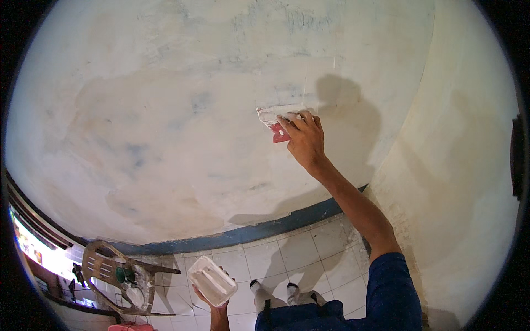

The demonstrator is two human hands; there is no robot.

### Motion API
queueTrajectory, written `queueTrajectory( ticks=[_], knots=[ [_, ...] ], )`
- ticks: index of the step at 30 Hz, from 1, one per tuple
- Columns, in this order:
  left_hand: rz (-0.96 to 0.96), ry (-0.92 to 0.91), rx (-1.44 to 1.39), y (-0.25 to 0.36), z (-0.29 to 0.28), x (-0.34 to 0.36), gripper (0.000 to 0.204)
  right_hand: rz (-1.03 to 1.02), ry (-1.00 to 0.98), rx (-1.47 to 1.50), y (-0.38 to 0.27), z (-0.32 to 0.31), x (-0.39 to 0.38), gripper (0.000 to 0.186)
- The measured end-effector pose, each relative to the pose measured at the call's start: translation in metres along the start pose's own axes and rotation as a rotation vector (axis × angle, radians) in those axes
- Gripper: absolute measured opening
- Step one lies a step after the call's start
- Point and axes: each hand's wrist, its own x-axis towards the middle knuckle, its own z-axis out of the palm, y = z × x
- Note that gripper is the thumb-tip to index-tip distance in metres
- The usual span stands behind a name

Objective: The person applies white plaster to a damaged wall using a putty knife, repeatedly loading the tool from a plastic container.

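My right hand (pixel 305 138) is stretched up to the wall and grips a putty knife (pixel 280 132) with a red handle and a wide blade coated in white paste. The blade's edge lies against the patchy white wall (pixel 182 127), which shows bluish-grey marks through its coating. Low down, in front of my body, my left hand (pixel 216 307) holds a white rectangular tray (pixel 211 280) from beneath and along its side. A raised ridge or strip runs along the inside of the tray; I cannot tell whether it is paste.
A worn brown plastic chair (pixel 102 270) stands at lower left, with a green container (pixel 125 274) and a white bag-like thing on its seat. Blue trim (pixel 265 227) runs along the wall's foot above the tiled floor (pixel 326 248). Another wall (pixel 458 165) meets this one at right.
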Motion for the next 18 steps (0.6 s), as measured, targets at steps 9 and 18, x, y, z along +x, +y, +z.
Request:
queueTrajectory(
  ticks=[9,18],
  knots=[
    [0.009,-0.034,-0.008,-0.007,-0.011,0.006,0.083,-0.054,0.274,-0.169,-0.006,0.034,0.069,0.053],
    [0.029,-0.016,-0.091,-0.005,-0.01,0.001,0.081,-0.011,0.08,0.073,-0.023,0.011,0.013,0.056]
  ],
)
